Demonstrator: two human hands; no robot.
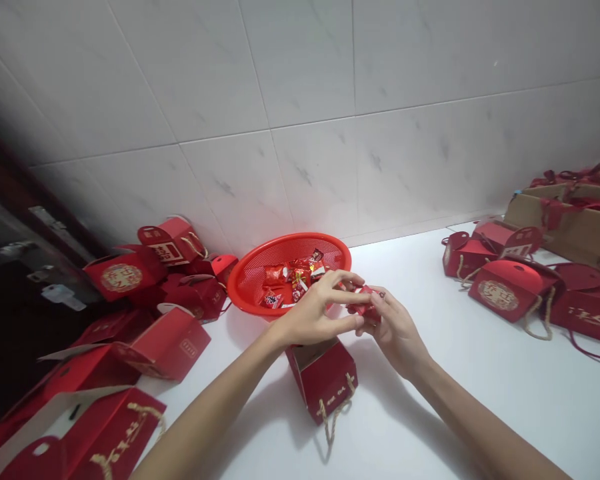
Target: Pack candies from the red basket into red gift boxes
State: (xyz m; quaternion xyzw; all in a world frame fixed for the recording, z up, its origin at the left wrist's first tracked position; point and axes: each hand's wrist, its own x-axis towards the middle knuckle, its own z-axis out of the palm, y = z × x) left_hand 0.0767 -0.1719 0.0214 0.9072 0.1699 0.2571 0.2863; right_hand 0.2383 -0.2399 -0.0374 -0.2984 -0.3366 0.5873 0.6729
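Red wrapped candies [367, 303] are between my two hands, above the table's middle. My right hand [397, 333] is closed round them from the right. My left hand [323, 310] reaches over from the left, its fingertips touching the same candies. Just below my hands stands an open red gift box [325, 380] with a twisted rope handle at its front. Behind my left hand sits a red mesh basket [250, 270] with several wrapped candies [275, 273] inside.
Several red gift boxes [167, 343] crowd the left side, some open. More closed red boxes [505, 290] stand on the right, beside a cardboard carton [555, 230] with red items. A tiled wall [320, 173] rises behind the white table [410, 267].
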